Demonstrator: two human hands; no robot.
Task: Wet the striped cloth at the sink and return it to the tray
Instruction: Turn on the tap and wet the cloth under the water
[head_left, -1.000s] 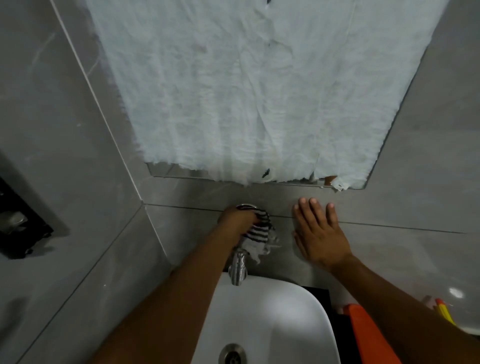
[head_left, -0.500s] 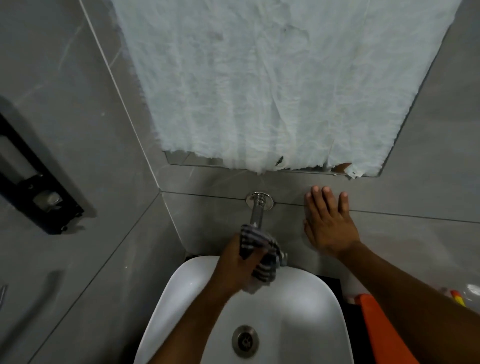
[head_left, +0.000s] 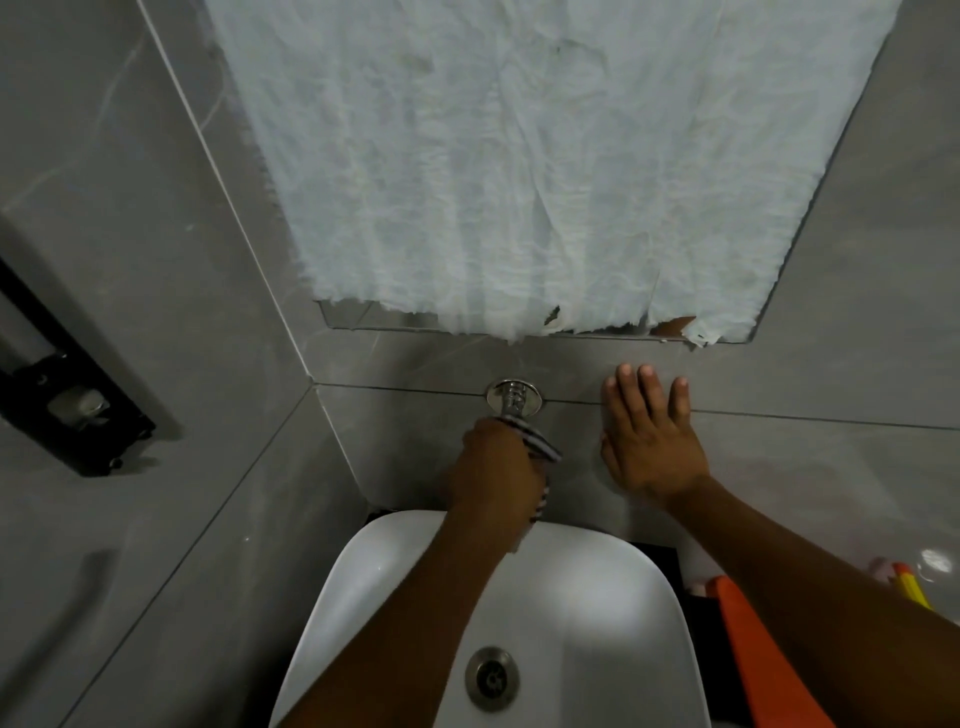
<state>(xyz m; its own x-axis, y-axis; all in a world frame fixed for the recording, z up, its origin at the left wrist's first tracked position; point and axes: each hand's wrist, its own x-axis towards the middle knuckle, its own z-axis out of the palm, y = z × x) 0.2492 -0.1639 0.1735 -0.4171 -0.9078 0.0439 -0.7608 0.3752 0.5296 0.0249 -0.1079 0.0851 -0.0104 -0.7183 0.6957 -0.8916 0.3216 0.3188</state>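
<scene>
My left hand (head_left: 496, 470) is closed around the black-and-white striped cloth (head_left: 540, 447) just below the chrome tap (head_left: 513, 397) that comes out of the grey wall. Most of the cloth is hidden in my fist; a striped edge shows at the right and a pale corner hangs below. My right hand (head_left: 647, 434) lies flat on the wall tile to the right of the tap, fingers spread, holding nothing. The white sink basin (head_left: 613, 613) sits underneath with its metal drain (head_left: 491, 678). No water stream is visible. An orange tray edge (head_left: 748, 639) shows at the lower right.
A mirror covered with crumpled white paper (head_left: 519, 182) hangs above the tap. A black holder (head_left: 67, 410) is fixed to the left wall. Small yellow and pink items (head_left: 906, 584) lie beside the orange tray.
My left hand with the cloth dropped from the tap's top to the spout over the basin, then rose back to just under the tap's wall plate. The right hand stayed on the wall.
</scene>
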